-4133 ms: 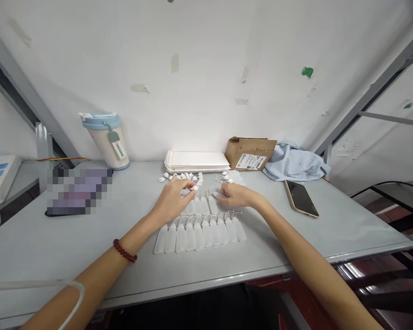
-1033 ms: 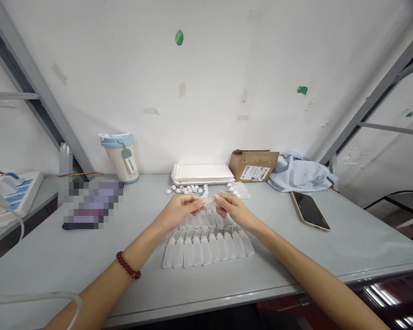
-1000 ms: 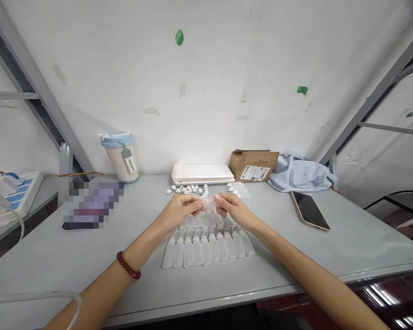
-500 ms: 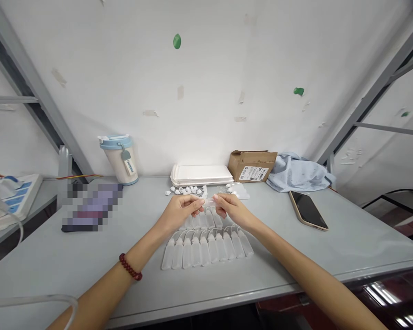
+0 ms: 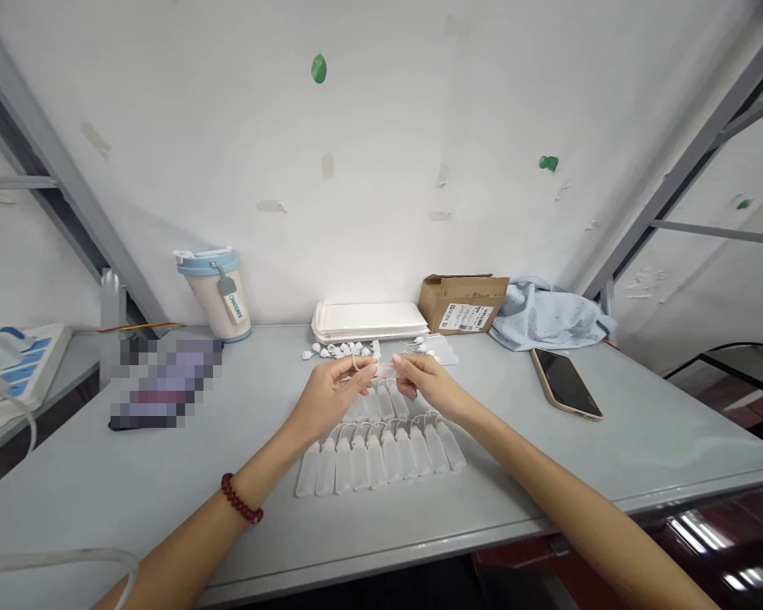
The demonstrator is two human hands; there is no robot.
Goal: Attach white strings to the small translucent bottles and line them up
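Note:
My left hand [image 5: 331,394] and my right hand [image 5: 425,383] meet above the table and hold one small translucent squeeze bottle [image 5: 387,370] between their fingertips. The left fingers pinch its cap end, the right fingers its body. Below the hands lies a row of several capped bottles [image 5: 381,445] side by side, with a second row [image 5: 376,407] partly hidden under the hands. A scatter of loose white caps [image 5: 340,349] lies just beyond the left hand. More uncapped bottles [image 5: 433,348] lie beyond the right hand.
A stack of white trays [image 5: 369,319], a cardboard box [image 5: 463,302] and a blue cloth [image 5: 547,313] line the wall. A phone [image 5: 565,383] lies at the right, a blue-lidded cup [image 5: 214,282] at the left, a power strip [image 5: 13,366] at the far left.
Over four seconds both hands rose from the table with one bottle and now hold it between them. In the last second they have barely moved; only the camera shifted slightly.

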